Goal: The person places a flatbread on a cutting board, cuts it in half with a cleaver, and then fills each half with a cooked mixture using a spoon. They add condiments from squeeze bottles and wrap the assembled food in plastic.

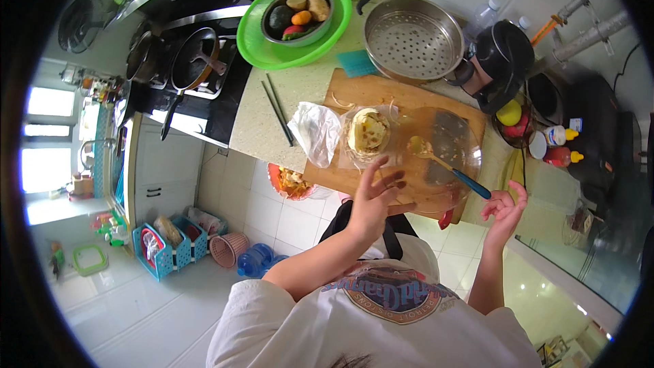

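My left hand (373,196), fingers spread and holding nothing, hovers over the near edge of the wooden cutting board (334,176). Just beyond its fingertips is a round, browned flatbread (368,131) on a sheet of clear plastic. To the right stands a clear glass bowl (479,157), with a spoon (455,172) leaning in it, its blue handle over the rim. Beside the handle's end is my right hand (504,212), its fingers loosely bent and apart, apparently holding nothing. A crumpled white plastic bag (317,133) lies left of the flatbread.
A large steamer pot (414,37) stands behind the board. A green basin (252,44) holds a metal bowl of vegetables, with dark chopsticks (277,110) nearby. Squeeze bottles (562,157) stand at right. A frying pan (194,61) sits on the stove at left.
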`<state>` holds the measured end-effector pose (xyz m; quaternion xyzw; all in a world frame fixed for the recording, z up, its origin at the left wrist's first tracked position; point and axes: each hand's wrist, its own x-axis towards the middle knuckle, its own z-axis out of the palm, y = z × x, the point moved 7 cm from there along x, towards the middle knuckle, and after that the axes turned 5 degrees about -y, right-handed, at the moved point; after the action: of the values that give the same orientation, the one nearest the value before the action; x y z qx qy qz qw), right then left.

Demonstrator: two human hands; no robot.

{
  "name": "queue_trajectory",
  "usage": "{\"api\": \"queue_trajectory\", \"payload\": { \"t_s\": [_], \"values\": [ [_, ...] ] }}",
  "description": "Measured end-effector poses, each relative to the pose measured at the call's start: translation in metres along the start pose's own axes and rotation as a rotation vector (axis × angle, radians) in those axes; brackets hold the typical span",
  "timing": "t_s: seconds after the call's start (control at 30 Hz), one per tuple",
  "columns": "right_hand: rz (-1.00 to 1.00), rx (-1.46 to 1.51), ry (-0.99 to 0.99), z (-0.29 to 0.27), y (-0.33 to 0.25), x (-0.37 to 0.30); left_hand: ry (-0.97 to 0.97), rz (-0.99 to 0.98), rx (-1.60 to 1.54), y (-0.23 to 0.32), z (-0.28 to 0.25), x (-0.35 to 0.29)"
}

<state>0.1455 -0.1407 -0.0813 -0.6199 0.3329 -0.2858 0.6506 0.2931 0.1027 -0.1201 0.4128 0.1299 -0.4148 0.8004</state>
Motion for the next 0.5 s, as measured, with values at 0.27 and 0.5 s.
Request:
{"api": "queue_trajectory", "payload": {
  "t_s": [0.27, 0.5],
  "values": [
    [-0.248, -0.140, -0.163, 0.107, 0.032, 0.010, 0.351, 0.320, 0.033, 0.111, -0.119, -0.078],
    [-0.436, -0.356, -0.748, 0.259, 0.031, -0.054, 0.621, 0.591, -0.142, 0.146, -0.299, -0.072]
  ]
}}
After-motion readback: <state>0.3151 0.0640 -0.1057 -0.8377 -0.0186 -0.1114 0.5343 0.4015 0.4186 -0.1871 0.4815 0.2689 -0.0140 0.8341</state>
